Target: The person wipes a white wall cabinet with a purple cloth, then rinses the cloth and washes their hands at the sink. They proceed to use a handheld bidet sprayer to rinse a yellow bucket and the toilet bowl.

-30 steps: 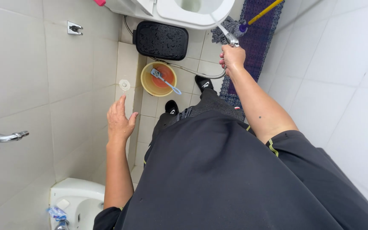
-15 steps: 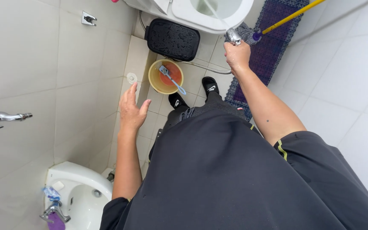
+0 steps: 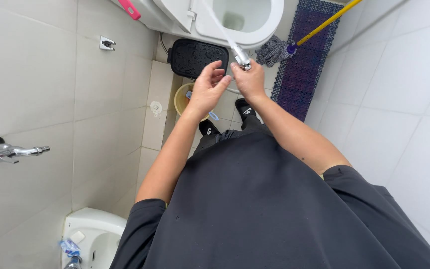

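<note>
spray nozzle aimed into the toilet bowl

a metal spray nozzle (image 3: 241,57) was held above the floor in front of the toilet (image 3: 255,20), just short of its rim. its long axis was tilted up and to the left in the head view, with the tip pointed toward the bowl, and a thin jet of water (image 3: 220,25) was thrown from the tip along the same line, across the seat. the nozzle's lower end was gripped in the right hand (image 3: 249,82), whose fingers were closed tightly round it. the left hand (image 3: 207,92) was raised just beside it, half open with the fingers loosely curled; nothing was held in it, and whether its fingertips touched the nozzle could not be told.

a black mat-like slab (image 3: 197,57) was seen leaning by the toilet's base, behind the hands. below the left hand a yellow bucket (image 3: 182,99) was partly hidden. a grey mop head (image 3: 273,50) on a yellow handle (image 3: 329,20) lay on a purple floor mat (image 3: 309,69) to the right. a wall tap (image 3: 8,149) and a white basin (image 3: 93,239) were seen at the left.
</note>
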